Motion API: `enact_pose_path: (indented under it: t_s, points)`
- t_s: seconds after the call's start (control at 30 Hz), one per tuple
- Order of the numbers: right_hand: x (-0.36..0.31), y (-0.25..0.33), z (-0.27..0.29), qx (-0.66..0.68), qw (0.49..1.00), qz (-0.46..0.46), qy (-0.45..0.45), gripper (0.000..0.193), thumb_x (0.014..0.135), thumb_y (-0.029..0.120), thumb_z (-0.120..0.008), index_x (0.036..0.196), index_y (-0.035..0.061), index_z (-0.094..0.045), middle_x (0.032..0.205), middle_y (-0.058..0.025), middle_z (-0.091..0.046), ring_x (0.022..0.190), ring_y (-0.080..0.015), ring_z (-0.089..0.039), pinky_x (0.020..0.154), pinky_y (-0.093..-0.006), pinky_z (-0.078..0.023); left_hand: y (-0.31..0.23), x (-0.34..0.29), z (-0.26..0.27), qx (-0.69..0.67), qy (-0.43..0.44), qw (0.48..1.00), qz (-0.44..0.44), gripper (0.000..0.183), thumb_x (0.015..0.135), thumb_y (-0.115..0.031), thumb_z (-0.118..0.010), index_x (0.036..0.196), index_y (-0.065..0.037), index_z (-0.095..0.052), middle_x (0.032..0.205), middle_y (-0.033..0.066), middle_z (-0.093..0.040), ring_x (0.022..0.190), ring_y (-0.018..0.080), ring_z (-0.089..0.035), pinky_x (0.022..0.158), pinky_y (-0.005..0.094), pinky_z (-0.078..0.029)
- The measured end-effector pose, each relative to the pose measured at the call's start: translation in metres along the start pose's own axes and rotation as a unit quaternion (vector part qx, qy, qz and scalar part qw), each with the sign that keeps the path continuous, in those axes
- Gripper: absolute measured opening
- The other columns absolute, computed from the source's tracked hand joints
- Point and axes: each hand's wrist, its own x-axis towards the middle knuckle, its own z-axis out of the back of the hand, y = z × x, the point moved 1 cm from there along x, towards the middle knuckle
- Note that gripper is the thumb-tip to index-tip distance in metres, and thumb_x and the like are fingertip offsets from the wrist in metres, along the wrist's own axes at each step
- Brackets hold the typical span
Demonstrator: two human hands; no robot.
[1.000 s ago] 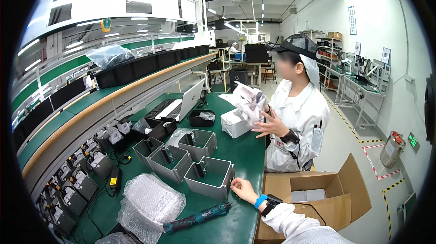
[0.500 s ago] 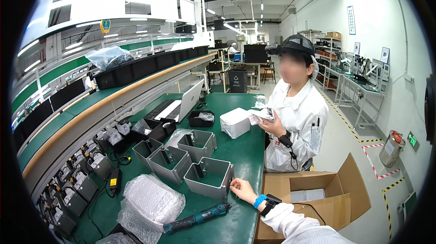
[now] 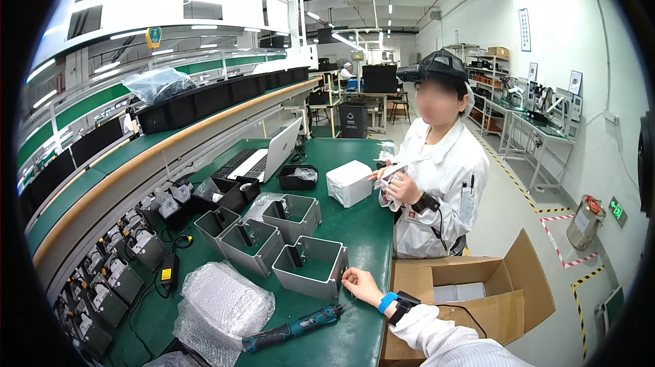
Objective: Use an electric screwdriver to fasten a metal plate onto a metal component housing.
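My right hand (image 3: 362,286) reaches in from the lower right, its fingers bent and drawn together against the right corner of a grey open-topped housing (image 3: 305,280). Whatever the fingertips pinch, if anything, is too small or hidden to make out. The housing stands upright on the green workbench (image 3: 355,229), with a black strip on its inner left wall. Below it lies a teal-and-black power screwdriver (image 3: 293,329), its tip near my wrist. Similar grey housings (image 3: 252,247) stand just behind to the left. My left hand is out of the picture.
Bubble-wrapped goods (image 3: 222,309) lie at the front left. A co-worker (image 3: 440,162) stands at the bench's right edge, holding a small white packet, beside a white wrapped block (image 3: 350,184). An open carton (image 3: 477,305) is at the right; a laptop (image 3: 276,155) sits farther back.
The co-worker's hands have shifted around the white packet, which is now tilted closer to the body. The view moved slightly; my right hand stays at the housing's corner.
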Motion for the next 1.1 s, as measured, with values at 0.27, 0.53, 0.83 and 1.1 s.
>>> enact_pose_path:
  t_s: [0.27,0.53,0.83,1.1]
  points:
    - [0.0,-0.004,-0.012,-0.01,0.999,0.04,-0.014,0.006,0.076,0.003,-0.062,0.081,0.0014,-0.058,0.062,-0.0024,-0.058,0.056,-0.0064,-0.052,0.05,-0.023,-0.043,0.02,-0.013,0.0,-0.388,-0.216,0.864,0.237,0.019,0.094,-0.006,-0.038,0.101,-0.001,-0.055,0.074,0.0008,-0.05,0.062,0.0068,-0.041,0.056,0.0187,-0.034]
    - [0.008,-0.013,-0.009,0.033,0.999,0.005,-0.006,0.006,0.076,-0.003,-0.058,0.078,0.0015,-0.055,0.059,0.0018,-0.051,0.053,-0.0047,-0.046,0.049,-0.0202,-0.038,0.084,-0.048,0.034,-0.627,-0.338,0.664,0.227,0.014,0.084,-0.002,-0.053,0.092,0.0,-0.064,0.077,0.0097,-0.063,0.068,0.0145,-0.06,0.056,0.0234,-0.043]
    - [0.004,-0.015,-0.007,0.042,0.999,-0.003,0.0,0.005,0.077,-0.003,-0.056,0.077,0.0004,-0.053,0.059,0.0021,-0.049,0.052,-0.0042,-0.044,0.047,-0.0197,-0.036,0.158,-0.034,0.076,-0.337,-0.398,0.791,0.32,0.019,0.086,0.006,-0.042,0.095,0.012,-0.058,0.087,0.0135,-0.062,0.079,0.0166,-0.062,0.078,0.0248,-0.05]
    - [0.005,-0.01,-0.008,0.056,0.998,-0.006,0.006,0.004,0.079,-0.002,-0.056,0.078,0.0006,-0.053,0.06,0.0028,-0.05,0.053,-0.0039,-0.045,0.049,-0.0191,-0.036,0.2,-0.001,0.066,-0.446,-0.436,0.725,0.292,0.01,0.085,0.01,-0.039,0.085,0.001,-0.045,0.095,0.0162,-0.058,0.088,0.0238,-0.061,0.082,0.028,-0.049]
